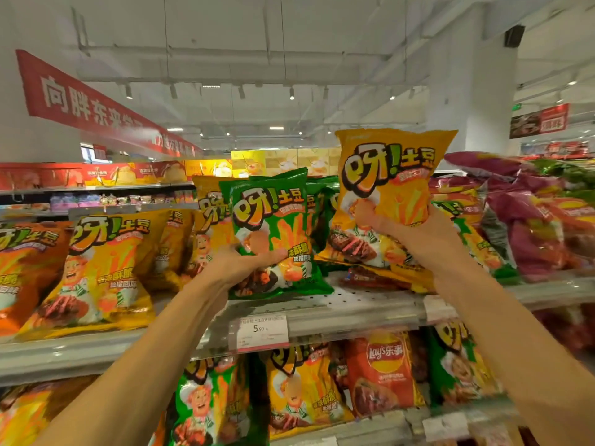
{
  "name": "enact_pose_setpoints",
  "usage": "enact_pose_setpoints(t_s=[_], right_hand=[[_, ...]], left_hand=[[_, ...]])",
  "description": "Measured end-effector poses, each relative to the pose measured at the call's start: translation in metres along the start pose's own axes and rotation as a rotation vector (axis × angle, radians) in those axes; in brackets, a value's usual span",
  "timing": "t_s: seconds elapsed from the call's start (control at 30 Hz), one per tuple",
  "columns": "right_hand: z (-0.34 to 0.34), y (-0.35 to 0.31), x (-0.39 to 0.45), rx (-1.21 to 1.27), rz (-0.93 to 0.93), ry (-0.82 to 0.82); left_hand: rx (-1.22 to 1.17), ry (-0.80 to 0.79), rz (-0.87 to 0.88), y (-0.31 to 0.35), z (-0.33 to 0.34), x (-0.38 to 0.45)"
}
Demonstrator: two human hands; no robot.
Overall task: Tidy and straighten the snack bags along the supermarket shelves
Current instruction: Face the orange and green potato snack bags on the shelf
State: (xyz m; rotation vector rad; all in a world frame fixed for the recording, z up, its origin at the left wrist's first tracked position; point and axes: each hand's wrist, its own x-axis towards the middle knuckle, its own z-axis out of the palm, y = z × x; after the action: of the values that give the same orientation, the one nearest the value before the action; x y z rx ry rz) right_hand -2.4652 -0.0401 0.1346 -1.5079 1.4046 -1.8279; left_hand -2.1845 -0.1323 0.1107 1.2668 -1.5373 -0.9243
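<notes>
Both bare arms reach up and forward, each hand gripping.

The left hand (244, 262) sits lower, palm up, fingers curled closed around what it holds. The right hand (399, 225) is raised higher, wrist bent, thumb in front, fingers clenched tight.

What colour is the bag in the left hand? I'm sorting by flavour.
Green bag, with orange-yellow lettering; head view.

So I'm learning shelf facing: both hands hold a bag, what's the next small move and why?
Probably set the yellow bag in the right hand down upright on the bare shelf patch below it. It is lifted clear above the row, while the left hand steadies the green bag beside that gap.
</notes>
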Motion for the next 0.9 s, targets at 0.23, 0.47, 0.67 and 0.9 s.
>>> enact_pose_setpoints(t_s=[0.23,0.47,0.67,0.9], right_hand=[[-0.041,0.010,-0.018,-0.058,0.072,0.042],[-0.028,0.017,-0.027,-0.038,0.093,-0.059],[0.017,-0.002,-0.030,0.052,0.023,-0.156],[0.129,-0.020,-0.031,0.104,-0.040,-0.328]], left_hand=[[-0.066,-0.067,-0.079,0.010,0.058,0.006],[-0.007,-0.109,-0.074,0.009,0.059,0.010],[0.120,-0.009,0.142,0.001,0.029,-0.020],[0.980,0.589,0.698,-0.076,-0.060,-0.096]])
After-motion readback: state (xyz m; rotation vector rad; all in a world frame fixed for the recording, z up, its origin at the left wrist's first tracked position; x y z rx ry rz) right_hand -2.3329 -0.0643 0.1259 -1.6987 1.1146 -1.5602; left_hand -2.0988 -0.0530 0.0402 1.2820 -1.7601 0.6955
